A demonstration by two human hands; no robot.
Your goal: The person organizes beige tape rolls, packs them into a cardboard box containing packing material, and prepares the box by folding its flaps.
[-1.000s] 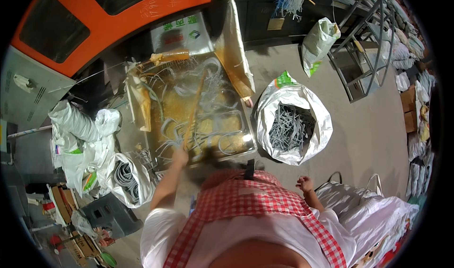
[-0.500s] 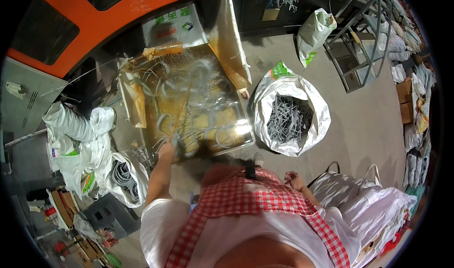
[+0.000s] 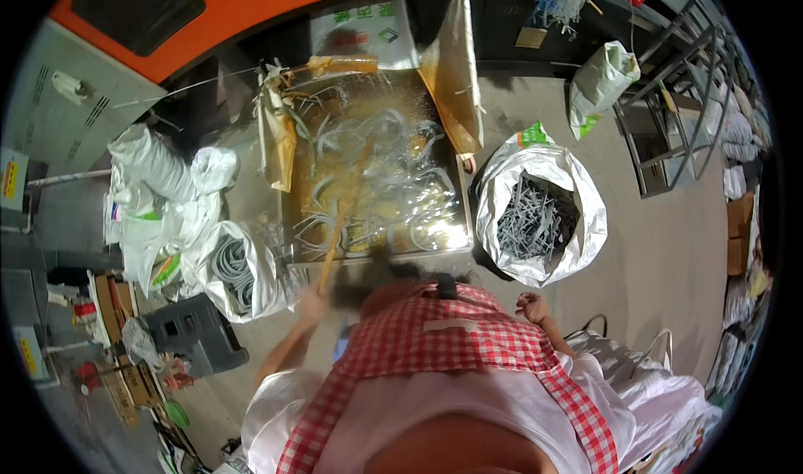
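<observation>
Left hand (image 3: pixel 311 305) clamps long wooden stick (image 3: pixel 345 215) slanting into yellowish liquid tray (image 3: pixel 368 177) full of grey curved plastic pieces (image 3: pixel 393 131), right hand (image 3: pixel 532 307) hangs half-curled and empty right of tray; risk I judge: hard stirring slops liquid over tray's near rim.

Red-and-white checked apron (image 3: pixel 468 349) over white short sleeves (image 3: pixel 272 403)

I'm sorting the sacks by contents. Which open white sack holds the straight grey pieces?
The big open sack right of the tray; the smaller sack left of it holds coiled grey loops.
</observation>
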